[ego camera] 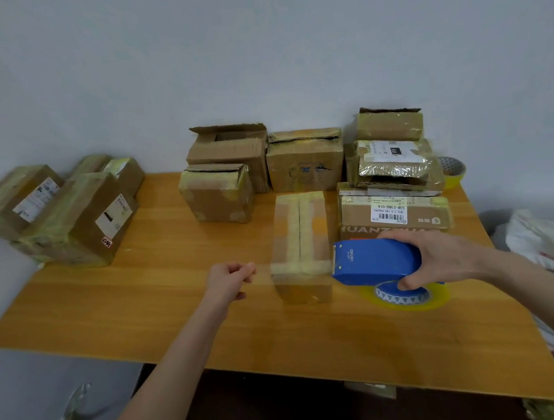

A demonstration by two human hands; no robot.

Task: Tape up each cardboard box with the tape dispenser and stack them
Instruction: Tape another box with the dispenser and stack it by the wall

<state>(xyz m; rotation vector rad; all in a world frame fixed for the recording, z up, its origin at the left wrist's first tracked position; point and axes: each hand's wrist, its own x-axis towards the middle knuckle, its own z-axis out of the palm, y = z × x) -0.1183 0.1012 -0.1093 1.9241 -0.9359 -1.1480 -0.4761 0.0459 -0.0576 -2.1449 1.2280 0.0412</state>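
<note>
The right hand [443, 257] has its grip closed around 1 blue tape dispenser [374, 260], thumb underneath on the yellowish tape roll [406, 296] it carries. The white lettering on its side is too small to read. The left hand [231, 277] has its grip closed too, fingers curled and pinching the end of a clear strip of tape [264, 276]. The strip runs from that hand to the dispenser, across the near end of 1 small cardboard box [299, 241] standing on the tabletop [177, 298] between the 2 hands.

Just right of it is a stack of 3 boxes. The bottom box [394, 214] shows "HUANZ" in white print and a barcode label reading "538-5380-014", upside down. 3 more boxes [229, 154] stand at the back, 1 with flaps open. A pile of taped boxes [73, 217] at the left edge holds at least 4, with labels too blurred to read. 1 loose yellow roll [452, 173] lies at the far right.
</note>
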